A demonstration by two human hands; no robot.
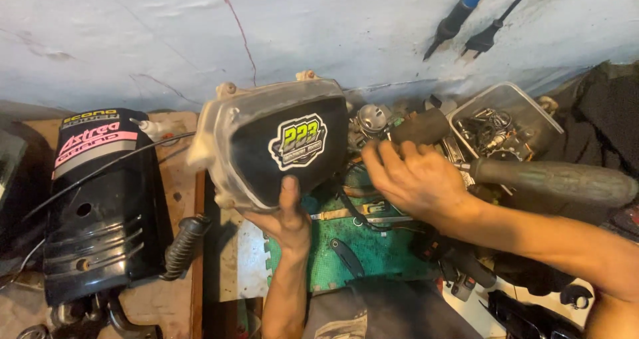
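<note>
The left hand (287, 214) grips from below a clear plastic housing with a black panel and a green-and-white sticker (276, 143), holding it up off the surface, tilted toward the wall. It looks already free of any mounting. The right hand (416, 176) is curled among small metal parts (373, 121) just right of the housing; whether it pinches anything I cannot tell. Room is tight: a black ribbed motorcycle cover (100, 209) crowds the left, a clear tub of metal hardware (506, 123) the far right, a green mat (363, 246) below.

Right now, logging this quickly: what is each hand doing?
Left hand: closed on the clear-rimmed black headlight cover, held from below.
Right hand: fingers curled among small metal parts; whether it grips anything cannot be told.
</note>
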